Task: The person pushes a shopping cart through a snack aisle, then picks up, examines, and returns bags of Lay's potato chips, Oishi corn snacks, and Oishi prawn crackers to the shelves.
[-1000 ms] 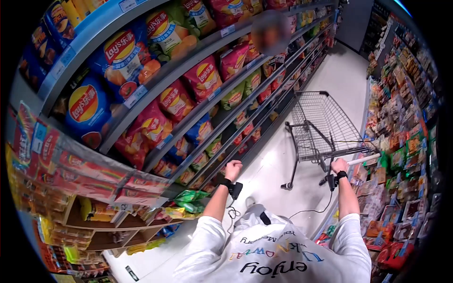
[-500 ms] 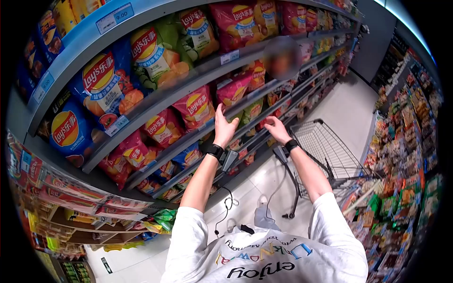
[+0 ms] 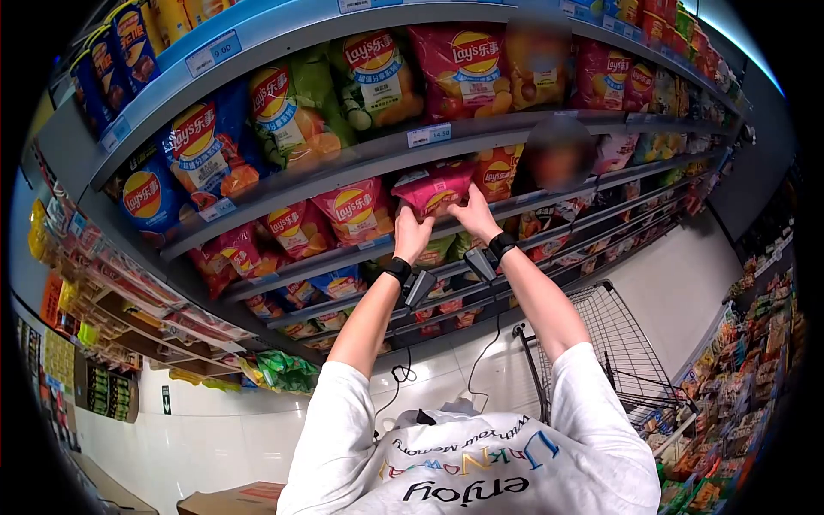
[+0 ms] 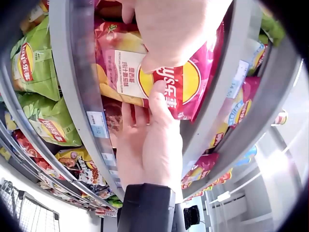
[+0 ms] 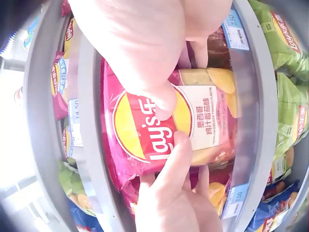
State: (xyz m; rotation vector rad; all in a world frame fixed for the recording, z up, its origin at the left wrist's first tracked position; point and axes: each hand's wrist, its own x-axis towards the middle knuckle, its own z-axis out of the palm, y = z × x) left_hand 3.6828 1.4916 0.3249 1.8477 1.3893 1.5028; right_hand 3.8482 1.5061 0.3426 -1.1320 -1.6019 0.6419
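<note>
While my left hand and right hand both grip the magenta plastic Lay's chip bag, thumbs on its printed front, it is at the front of a grey metal shelf. I judge this the grasping step; moving it next would call for an even hold past the shelf's edge. Rightward stands a wire shopping cart.

At six o'clock in the head view, a white short-sleeved T-shirt bears black "enjoy" and multicoloured lettering. Black wrist straps carry grey boxes; thin black cables run toward six o'clock.
</note>
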